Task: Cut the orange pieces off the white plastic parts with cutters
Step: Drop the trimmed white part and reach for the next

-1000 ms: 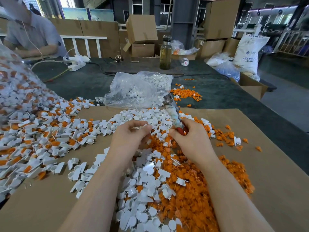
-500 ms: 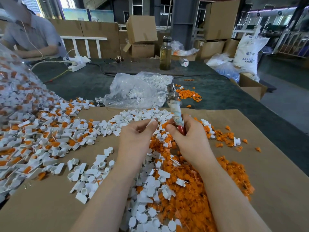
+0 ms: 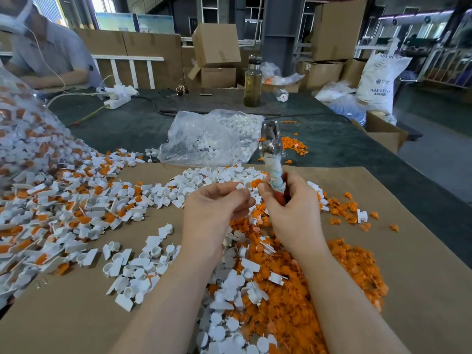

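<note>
A warehouse of stacked cardboard boxes (image 3: 217, 44) and sacks stands behind a long dark surface (image 3: 332, 146), on the near part of which lies a brown cardboard sheet (image 3: 421, 251); a seated person (image 3: 48, 52) is at the far left, a bottle (image 3: 252, 84) stands far off, and a clear bag (image 3: 212, 139) of white pieces lies just beyond the sheet. Uncut white plastic parts (image 3: 76, 200) with orange still on them spread to the left; cut orange pieces (image 3: 293, 302) heap near, under the forearms. The left hand (image 3: 217, 208) pinches a small white part at its fingertips, though the part is too small to read; the right hand (image 3: 293, 215) grips the cutters (image 3: 274, 162) by the wrapped handles, blades pointing up and away, jaws apart from the part. The likely risk lies in the closeness of the two hands; if the blades swing down toward so small a part, the left fingertips could be nipped; a loose pinch could let the part spring away into the heaps; a cut placed off the join could leave orange on the white.
</note>
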